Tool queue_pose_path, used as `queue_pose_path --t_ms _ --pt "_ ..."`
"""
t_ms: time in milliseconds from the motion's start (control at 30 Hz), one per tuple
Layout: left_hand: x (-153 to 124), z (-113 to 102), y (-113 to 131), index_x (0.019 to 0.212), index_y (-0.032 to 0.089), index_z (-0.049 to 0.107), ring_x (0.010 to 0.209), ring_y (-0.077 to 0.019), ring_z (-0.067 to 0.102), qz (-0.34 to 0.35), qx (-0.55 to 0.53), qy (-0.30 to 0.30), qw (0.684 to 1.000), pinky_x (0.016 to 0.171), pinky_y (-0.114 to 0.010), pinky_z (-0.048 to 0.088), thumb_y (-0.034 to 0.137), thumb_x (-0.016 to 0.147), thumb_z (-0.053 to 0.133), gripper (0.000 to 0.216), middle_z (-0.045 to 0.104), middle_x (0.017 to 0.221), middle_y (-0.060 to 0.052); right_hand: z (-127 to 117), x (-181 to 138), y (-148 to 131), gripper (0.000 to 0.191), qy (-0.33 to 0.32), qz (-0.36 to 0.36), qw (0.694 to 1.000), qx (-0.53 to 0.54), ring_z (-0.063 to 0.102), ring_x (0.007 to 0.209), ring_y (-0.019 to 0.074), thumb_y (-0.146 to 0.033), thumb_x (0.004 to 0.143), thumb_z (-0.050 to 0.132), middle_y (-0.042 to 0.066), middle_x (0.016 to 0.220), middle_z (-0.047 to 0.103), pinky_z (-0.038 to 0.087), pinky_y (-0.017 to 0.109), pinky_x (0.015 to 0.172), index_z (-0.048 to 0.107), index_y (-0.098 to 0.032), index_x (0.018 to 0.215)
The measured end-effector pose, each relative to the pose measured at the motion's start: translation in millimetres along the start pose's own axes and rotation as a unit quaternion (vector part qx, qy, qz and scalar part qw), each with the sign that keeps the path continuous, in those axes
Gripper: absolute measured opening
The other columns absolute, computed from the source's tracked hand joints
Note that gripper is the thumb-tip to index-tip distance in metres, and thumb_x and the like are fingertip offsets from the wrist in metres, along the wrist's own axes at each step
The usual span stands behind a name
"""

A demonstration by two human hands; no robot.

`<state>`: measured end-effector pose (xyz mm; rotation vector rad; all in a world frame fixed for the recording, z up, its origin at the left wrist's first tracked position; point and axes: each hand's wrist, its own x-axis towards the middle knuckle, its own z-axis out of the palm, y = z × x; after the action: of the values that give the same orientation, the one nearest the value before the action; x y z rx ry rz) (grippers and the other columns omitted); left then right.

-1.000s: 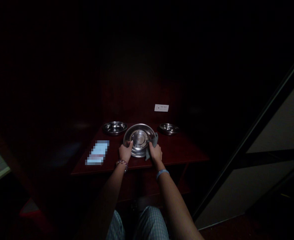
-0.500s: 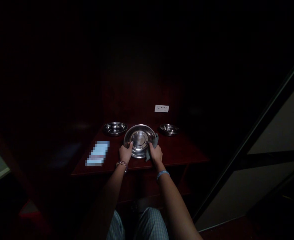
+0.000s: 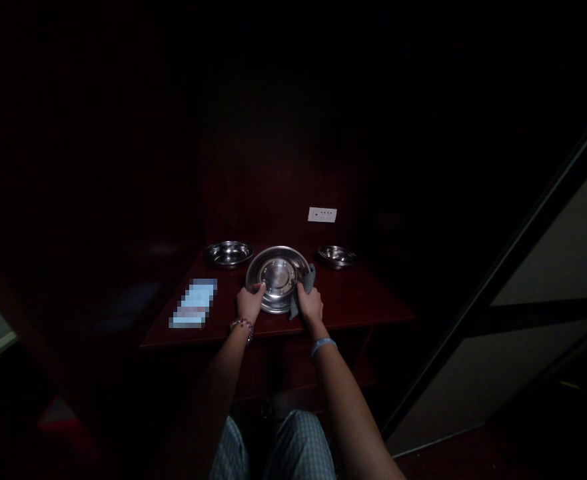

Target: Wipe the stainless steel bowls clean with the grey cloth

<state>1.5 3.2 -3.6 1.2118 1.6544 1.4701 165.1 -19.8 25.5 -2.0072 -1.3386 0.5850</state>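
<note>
A shiny steel bowl point(image 3: 277, 275) is tilted toward me above the front part of the dark red table point(image 3: 358, 303). My left hand point(image 3: 250, 303) grips its lower left side, thumb over the inside and fingers hidden behind. On the opposite side, my right hand point(image 3: 310, 303) is closed on the bowl's edge with a grey-green cloth point(image 3: 294, 308) caught between. The cloth hangs below the rim and shows past the right edge. Whether the bowl's bottom edge rests on the table I cannot tell.
Behind my hands stand a steel bowl point(image 3: 229, 255) on the left and smaller stacked-looking steel bowls point(image 3: 336, 257) on the right. A blurred-out bright rectangle point(image 3: 193, 304) lies at the left. A white socket plate point(image 3: 322, 215) is on the back wall. A dark-framed panel point(image 3: 538, 373) slants at the right.
The whole view has shifted very slightly, so things sit a little higher. Both hands keep the same hold on the bowl and cloth.
</note>
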Motion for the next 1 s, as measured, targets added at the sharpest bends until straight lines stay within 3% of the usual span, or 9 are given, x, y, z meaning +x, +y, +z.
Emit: queue_pose_path --t_ms 367,767,1000 --pt "2.5 0.4 -3.7 0.082 0.014 0.080 0.090 -0.0250 0.077 0.018 0.009 -0.002 1.000 0.077 -0.027 0.052 0.030 0.083 0.073 0.018 0.081 0.091 -0.015 -1.4 -2.1 -1.2 0.058 -0.007 -0.010 1.000 0.006 0.068 0.122 0.0316 -0.055 0.103 0.039 0.019 0.124 0.074 0.051 0.037 0.103 0.072 -0.013 0.127" --pt "-0.5 -0.5 2.3 0.097 0.011 0.080 0.100 -0.0331 0.076 -0.005 0.066 0.013 0.998 0.077 -0.030 0.053 0.035 0.094 0.055 0.035 0.079 0.094 -0.023 0.0 -0.6 0.3 0.058 -0.003 -0.010 1.000 0.002 0.070 0.119 0.0302 -0.055 0.102 0.038 0.018 0.124 0.074 0.052 0.036 0.102 0.072 -0.014 0.125" --pt "2.7 1.6 -4.9 0.093 0.010 0.079 0.102 -0.0323 0.076 -0.002 0.040 0.005 0.999 0.082 -0.032 0.055 0.027 0.086 0.067 0.022 0.079 0.100 -0.023 1.4 0.1 1.7 0.055 0.002 -0.011 1.000 0.002 0.069 0.120 0.0311 -0.051 0.102 0.039 0.019 0.125 0.073 0.051 0.038 0.103 0.073 -0.013 0.124"
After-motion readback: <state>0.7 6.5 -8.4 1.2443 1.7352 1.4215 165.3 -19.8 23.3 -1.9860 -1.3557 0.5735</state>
